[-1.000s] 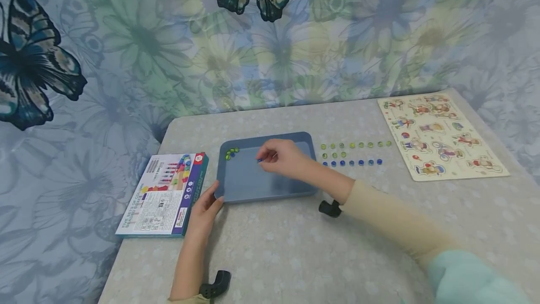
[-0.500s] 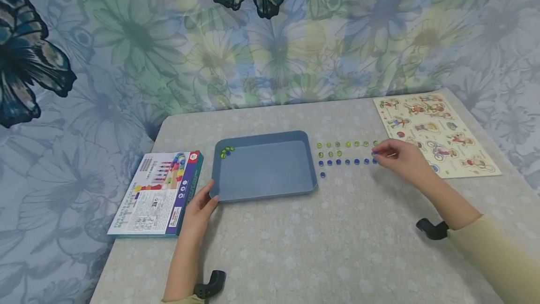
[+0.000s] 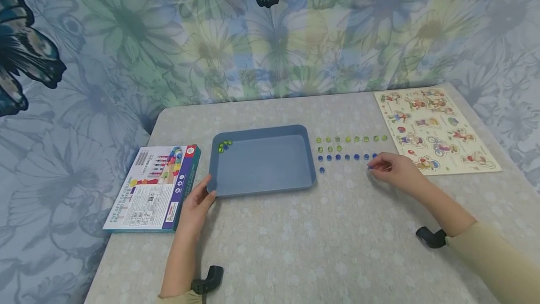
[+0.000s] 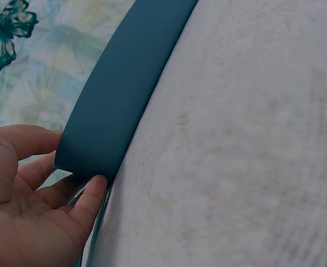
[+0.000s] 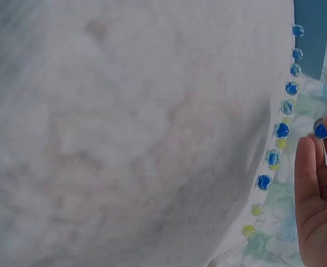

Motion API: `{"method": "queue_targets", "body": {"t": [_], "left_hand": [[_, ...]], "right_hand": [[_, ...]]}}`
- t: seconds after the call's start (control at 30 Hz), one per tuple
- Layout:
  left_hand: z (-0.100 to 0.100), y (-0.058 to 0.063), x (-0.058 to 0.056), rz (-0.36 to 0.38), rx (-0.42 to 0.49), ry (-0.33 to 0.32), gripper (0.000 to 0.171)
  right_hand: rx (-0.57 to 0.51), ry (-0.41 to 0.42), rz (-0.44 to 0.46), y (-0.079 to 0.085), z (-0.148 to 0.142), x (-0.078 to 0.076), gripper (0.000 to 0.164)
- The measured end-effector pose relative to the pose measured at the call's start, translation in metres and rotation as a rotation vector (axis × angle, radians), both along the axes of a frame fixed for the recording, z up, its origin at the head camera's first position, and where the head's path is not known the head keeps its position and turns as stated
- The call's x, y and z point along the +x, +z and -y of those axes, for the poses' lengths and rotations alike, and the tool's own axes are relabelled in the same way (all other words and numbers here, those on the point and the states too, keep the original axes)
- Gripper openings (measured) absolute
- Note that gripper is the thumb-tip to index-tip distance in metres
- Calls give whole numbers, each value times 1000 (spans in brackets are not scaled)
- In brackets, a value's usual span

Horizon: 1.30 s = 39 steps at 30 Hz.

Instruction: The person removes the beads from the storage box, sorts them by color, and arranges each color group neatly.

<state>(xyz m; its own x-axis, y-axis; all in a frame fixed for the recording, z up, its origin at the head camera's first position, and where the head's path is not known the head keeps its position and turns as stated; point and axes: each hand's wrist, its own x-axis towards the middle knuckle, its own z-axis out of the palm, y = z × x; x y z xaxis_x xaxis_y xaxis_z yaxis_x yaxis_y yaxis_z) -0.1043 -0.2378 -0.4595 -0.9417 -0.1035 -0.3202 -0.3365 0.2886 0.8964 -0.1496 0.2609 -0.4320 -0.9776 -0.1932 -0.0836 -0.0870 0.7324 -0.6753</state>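
A blue-grey tray lies on the table, and my left hand grips its near left corner, with thumb and fingers on either side of the rim in the left wrist view. Several green and blue marbles sit in the tray's far left corner. To the right of the tray stand rows of green marbles and, nearer to me, a row of blue marbles. My right hand pinches a blue marble between thumb and finger, close by the right end of the blue row.
One blue marble lies by itself in front of the blue row's left end. A picture board lies at the back right. Left of the tray is a flat printed box. A butterfly-patterned cloth hangs behind the table.
My right hand has gone from over the tray to the right end of the blue row with a blue marble, then slightly nearer to me. The left hand stays on the tray's corner.
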Motion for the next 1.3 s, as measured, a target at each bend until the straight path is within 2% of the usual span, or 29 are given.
{"method": "queue_targets", "body": {"t": [0.13, 0.3, 0.5, 0.6, 0.9, 1.3], "left_hand": [[-1, 0, 0, -8, 4, 3, 52], [0, 0, 0, -7, 13, 4, 52], [0, 1, 0, -3, 12, 2, 53], [1, 1, 1, -2, 7, 1, 53], [-1, -1, 1, -25, 8, -17, 54], [0, -1, 1, -16, 11, -14, 53]], "right_hand": [[47, -64, -20, 1, -10, -6, 17], [102, -131, 28, -6, -30, -16, 23], [131, -93, 16, -12, -35, -31, 20], [139, -90, 38, -12, -33, -35, 18], [157, -115, 93, -16, -36, -38, 18], [160, -75, 49, -20, -37, -41, 16]]}}
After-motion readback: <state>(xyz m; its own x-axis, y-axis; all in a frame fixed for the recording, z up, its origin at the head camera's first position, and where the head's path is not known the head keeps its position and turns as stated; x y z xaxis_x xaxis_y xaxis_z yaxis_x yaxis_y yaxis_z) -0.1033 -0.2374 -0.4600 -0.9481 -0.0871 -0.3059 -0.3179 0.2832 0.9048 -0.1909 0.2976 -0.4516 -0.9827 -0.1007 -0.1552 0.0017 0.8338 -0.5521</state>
